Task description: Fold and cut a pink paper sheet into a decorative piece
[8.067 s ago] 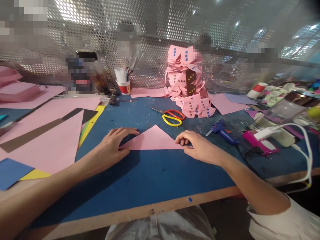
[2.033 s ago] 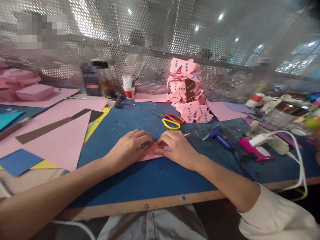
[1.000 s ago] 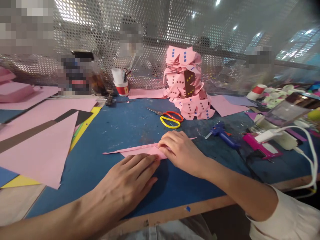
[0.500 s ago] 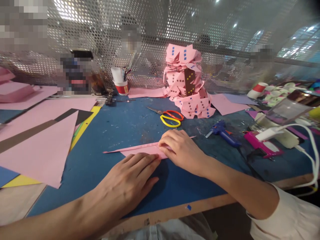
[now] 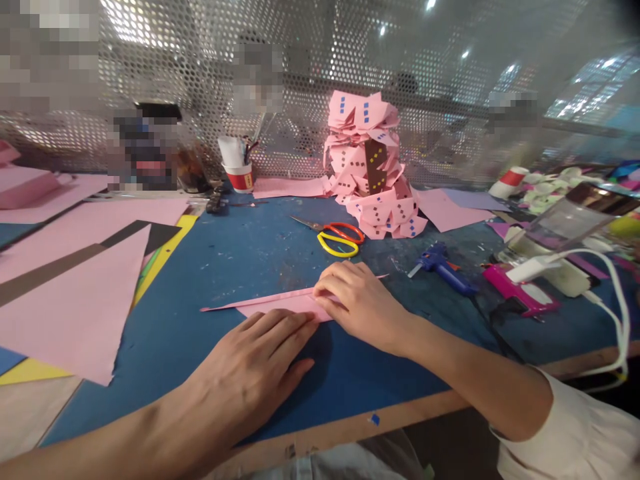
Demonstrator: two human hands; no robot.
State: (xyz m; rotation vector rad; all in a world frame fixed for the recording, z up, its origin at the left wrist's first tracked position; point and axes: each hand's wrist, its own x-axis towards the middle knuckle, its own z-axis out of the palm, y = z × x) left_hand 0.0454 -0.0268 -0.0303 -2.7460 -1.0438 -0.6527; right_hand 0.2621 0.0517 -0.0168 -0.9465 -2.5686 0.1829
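Nearer than the scissors (image 5: 323, 237) lay the folded pink paper (image 5: 280, 304). The left hand (image 5: 253, 360) pressed it, fingers together, thumb apart; the right hand (image 5: 357, 300) curled at its fold, pinch unclear. Creasing seemed underway; the next move probably called for even pressure.

Scissors (image 5: 323, 231), blue glue gun (image 5: 442, 265), apparently a clear container (image 5: 563, 222)
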